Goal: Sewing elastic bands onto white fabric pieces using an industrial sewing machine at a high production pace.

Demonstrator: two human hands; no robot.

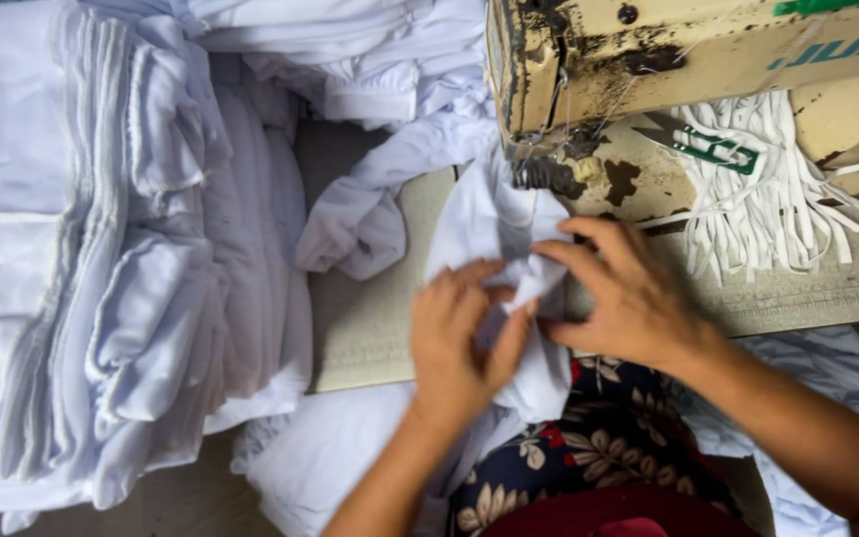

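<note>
Floral-print cloth [608, 438] on the lap sits closest to the lens, dark with leaf pattern, a red patch below it. Going left to right: I count one big stack of folded white garments [101, 259] filling the left side, layered edges showing, too many layers to count. Next, one loose white piece [360, 224] lies bunched on the grey table [365, 318]. Then my left hand [459, 343], fingers curled and pinching a bunched fold of the white fabric piece [494, 229] that runs from under the presser foot down over the table edge to the lap. My right hand [628, 293] is just beside it, fingertips pressed down on the same fabric, thumb underneath; both hands touch the cloth and nearly touch each other. Above them I see one worn cream sewing machine [668, 60], paint chipped. Right of the needle area: one pair of green-handled thread snips [703, 144] lying on one heap of white elastic strips [777, 199].
</note>
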